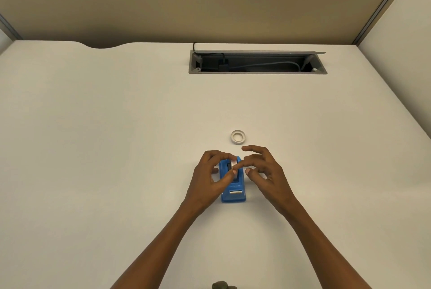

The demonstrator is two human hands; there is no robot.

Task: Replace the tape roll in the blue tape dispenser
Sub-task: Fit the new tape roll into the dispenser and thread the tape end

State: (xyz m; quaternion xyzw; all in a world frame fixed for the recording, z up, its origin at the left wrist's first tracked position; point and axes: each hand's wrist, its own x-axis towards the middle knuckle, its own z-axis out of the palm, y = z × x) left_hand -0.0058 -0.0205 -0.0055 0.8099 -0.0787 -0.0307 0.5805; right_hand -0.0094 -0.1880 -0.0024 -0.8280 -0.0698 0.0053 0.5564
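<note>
The blue tape dispenser (pixel 234 191) stands on the white desk (pixel 116 148), its metal cutter facing me. A tape roll (pixel 234 164) sits in its cradle, mostly hidden by fingers. My left hand (pixel 211 176) pinches this roll between thumb and fingers from the left. My right hand (pixel 263 168) hovers at the dispenser's right side, its index fingertip touching the roll and the other fingers spread. A second, loose white tape roll (pixel 238 137) lies flat on the desk just beyond the hands.
An open cable tray (pixel 257 62) with cords is set into the desk at the back. A tan partition wall (pixel 210 3) rises behind the desk, and a white divider (pixel 401 55) stands at the right. A small dark object (pixel 222 285) shows at the bottom edge.
</note>
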